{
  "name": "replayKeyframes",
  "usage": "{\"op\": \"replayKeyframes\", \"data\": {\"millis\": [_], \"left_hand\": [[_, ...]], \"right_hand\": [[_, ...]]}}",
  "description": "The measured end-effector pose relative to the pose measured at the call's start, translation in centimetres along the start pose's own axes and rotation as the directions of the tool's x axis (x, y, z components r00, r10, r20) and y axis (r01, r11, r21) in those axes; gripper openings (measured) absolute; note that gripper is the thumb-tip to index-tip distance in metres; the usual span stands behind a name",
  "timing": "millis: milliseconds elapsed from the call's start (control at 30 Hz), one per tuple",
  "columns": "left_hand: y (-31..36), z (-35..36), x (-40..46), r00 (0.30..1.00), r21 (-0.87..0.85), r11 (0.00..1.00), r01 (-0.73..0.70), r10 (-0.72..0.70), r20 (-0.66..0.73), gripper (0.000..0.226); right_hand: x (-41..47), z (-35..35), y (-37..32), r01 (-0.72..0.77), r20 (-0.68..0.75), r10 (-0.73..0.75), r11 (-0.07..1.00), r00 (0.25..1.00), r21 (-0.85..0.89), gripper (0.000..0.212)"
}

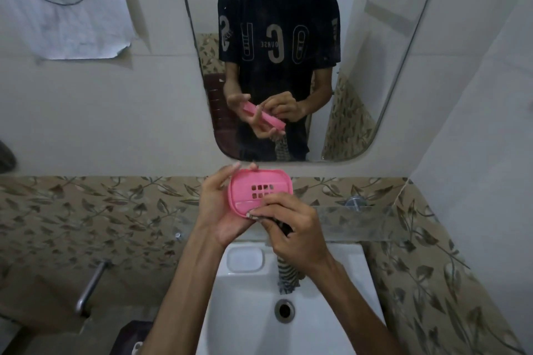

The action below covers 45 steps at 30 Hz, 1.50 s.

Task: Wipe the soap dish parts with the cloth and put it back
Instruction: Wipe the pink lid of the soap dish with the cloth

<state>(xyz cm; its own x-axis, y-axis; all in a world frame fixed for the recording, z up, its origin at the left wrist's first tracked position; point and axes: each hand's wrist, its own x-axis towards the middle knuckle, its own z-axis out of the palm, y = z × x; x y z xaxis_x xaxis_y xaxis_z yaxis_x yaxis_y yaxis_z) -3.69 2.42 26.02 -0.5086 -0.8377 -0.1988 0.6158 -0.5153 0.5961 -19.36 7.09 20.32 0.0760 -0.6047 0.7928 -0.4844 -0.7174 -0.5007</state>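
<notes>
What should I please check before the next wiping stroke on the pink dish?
1. Left hand holds the pink slotted plastic soap dish part by its edges: ok.
2. Right hand grips the striped dark cloth: ok.
3. Cloth touches the dish: ok, at its near edge.
4. Work is over the white ceramic sink: ok.
5. Dish already clean: cannot tell.

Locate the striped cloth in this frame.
In the head view, the striped cloth is gripped in the right hand, hanging below it over the white sink.
</notes>
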Motion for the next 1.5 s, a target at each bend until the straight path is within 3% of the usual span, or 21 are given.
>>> {"op": "replayKeyframes", "data": {"millis": [67,233,333,433,567,700,833,967,1067,1200,1300,1500], "left_hand": [[-0.1,0.1,0.3,0.999,0.013,0.999,-0.043,0.044,-0.016,0.032],[-0.8,0.6,0.4,0.996,-0.008,0.996,-0.085,0.085,-0.018,0.078],[-1.1,0.8,0.5,0.992,-0.002,0.993,-0.122,0.122,0.014,0.08],[-1.7,1.1,0.9,0.982,0.003,0.982,-0.188,0.188,0.028,0.08],[-2.3,1.2,1.6,0.969,0.016,0.97,-0.242,0.243,-0.033,0.076],[-2.6,1.1,2.2,0.952,0.025,0.954,-0.298,0.299,-0.069,0.066],[-3.2,0.7,2.5,0.943,-0.019,0.945,-0.328,0.326,-0.072,0.054],[-3.4,0.2,2.8,0.928,-0.026,0.931,-0.364,0.36,-0.093,0.051],[-3.9,-0.3,2.7,0.923,0.006,0.927,-0.375,0.374,-0.097,0.057],[-4.3,-0.7,2.8,0.906,0.049,0.91,-0.412,0.415,-0.085,0.063],[-4.7,-0.8,2.8,0.882,0.128,0.884,-0.45,0.463,-0.089,0.065],[-4.6,-1.3,2.7,0.888,0.146,0.882,-0.448,0.459,-0.044,0.059]], "right_hand": [[0.2,-0.3,0.0,-0.027,0.005,0.027,1.0,1.0,0.004,0.019],[0.4,-0.5,-0.6,-0.163,-0.018,0.163,0.986,0.986,0.023,0.013],[0.9,-0.6,-0.6,-0.272,-0.101,0.272,0.962,0.957,0.008,0.015],[1.4,-0.3,-0.9,-0.449,-0.177,0.463,0.886,0.869,0.115,0.016],[1.5,0.9,-2.1,-0.31,-0.112,0.315,0.949,0.943,0.059,0.008],[1.8,0.5,-1.0,-0.422,-0.201,0.425,0.905,0.883,0.058,0.008],[1.3,1.7,-1.9,-0.305,-0.13,0.312,0.95,0.941,0.069,0.007],[1.2,2.0,-1.4,-0.373,-0.192,0.387,0.922,0.902,0.104,0.007],[0.8,2.4,-2.1,-0.303,-0.11,0.31,0.95,0.944,0.078,0.007],[0.5,2.2,-1.2,-0.517,-0.177,0.541,0.839,0.822,0.169,0.005],[-0.3,3.2,-2.7,-0.559,-0.104,0.606,0.777,0.789,0.289,0.004],[1.2,3.3,-3.3,-0.405,-0.135,0.431,0.896,0.892,0.185,0.005]]}}
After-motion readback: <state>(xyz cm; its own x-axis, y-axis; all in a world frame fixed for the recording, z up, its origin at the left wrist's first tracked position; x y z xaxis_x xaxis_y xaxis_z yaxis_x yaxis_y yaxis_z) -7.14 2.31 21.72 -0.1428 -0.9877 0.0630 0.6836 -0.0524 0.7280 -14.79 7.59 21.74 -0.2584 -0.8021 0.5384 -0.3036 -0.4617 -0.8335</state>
